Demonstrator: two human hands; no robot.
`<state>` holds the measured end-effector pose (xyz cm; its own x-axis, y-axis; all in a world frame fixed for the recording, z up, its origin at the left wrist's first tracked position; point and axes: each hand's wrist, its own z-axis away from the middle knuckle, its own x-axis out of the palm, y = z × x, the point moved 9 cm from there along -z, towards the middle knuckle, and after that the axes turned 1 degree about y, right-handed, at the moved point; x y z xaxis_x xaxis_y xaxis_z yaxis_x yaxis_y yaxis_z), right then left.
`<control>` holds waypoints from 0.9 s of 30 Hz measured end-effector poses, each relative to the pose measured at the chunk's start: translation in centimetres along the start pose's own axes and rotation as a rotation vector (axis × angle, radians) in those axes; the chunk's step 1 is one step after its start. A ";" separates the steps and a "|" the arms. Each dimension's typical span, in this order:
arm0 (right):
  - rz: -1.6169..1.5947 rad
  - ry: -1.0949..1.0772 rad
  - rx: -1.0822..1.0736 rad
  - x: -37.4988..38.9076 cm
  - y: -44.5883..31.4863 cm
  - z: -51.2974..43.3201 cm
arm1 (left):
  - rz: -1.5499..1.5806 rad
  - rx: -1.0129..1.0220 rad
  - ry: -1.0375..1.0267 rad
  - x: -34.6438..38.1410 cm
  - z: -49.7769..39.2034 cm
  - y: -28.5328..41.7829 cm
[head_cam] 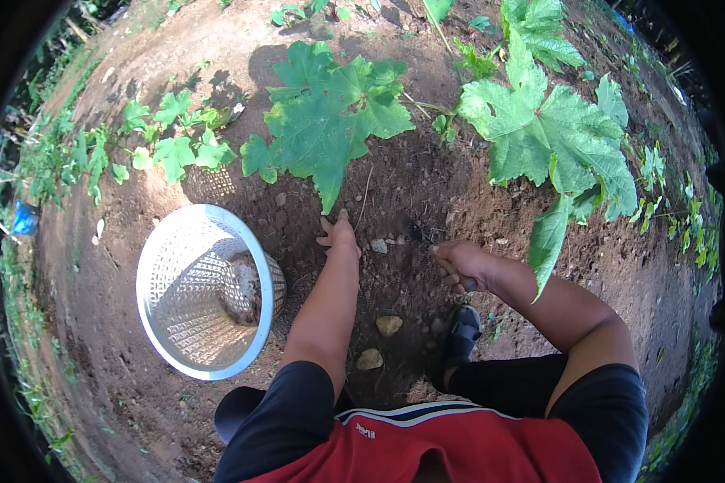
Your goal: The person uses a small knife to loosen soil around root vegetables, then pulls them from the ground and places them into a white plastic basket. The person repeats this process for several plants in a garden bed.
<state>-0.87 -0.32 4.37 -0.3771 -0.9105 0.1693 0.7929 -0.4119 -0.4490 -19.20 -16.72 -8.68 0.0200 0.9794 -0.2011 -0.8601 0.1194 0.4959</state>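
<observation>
My right hand (466,264) is closed around the wooden handle (470,282) of a small digging tool. Its dark blade (413,229) is blurred and points left at the brown soil (393,278); its exact shape is unclear. To the left, my left hand (339,236) reaches low over the ground with its fingers apart and nothing visible in it. Just beyond those fingers hangs the tip of a broad, lobed green leaf (344,108). A thin dry stalk (365,196) lies beside this hand.
At my left stands a tilted plastic basket (264,290) with woven-look walls and soil at its bottom. Two stones (389,325) lie between my arms, near my sandalled foot (464,331). Large leaves (544,127) overhang my right forearm. A low leafy plant (175,151) grows beyond the basket.
</observation>
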 end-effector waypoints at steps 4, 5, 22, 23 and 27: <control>-0.102 -0.019 0.053 1.8 -0.2 -0.8 | -0.168 0.026 0.083 1.1 0.5 0.7; -0.157 -0.028 0.071 2.2 -0.6 -1.0 | -0.214 0.017 0.094 1.3 0.8 0.8; 0.041 -0.067 -0.127 1.8 -5.7 3.3 | -0.375 0.530 0.155 -1.0 -2.4 10.1; 0.037 -0.099 -0.072 1.7 -4.6 3.3 | -0.452 0.482 0.236 -2.7 -3.6 10.1; -0.210 -0.141 0.239 2.1 0.2 1.4 | -0.317 0.211 0.401 -7.3 -7.9 6.8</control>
<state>-0.84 -2.41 5.85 -0.4875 -0.7937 0.3638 0.8007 -0.5726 -0.1763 -29.19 -24.38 -10.52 0.0302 0.7559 -0.6539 -0.7221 0.4689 0.5087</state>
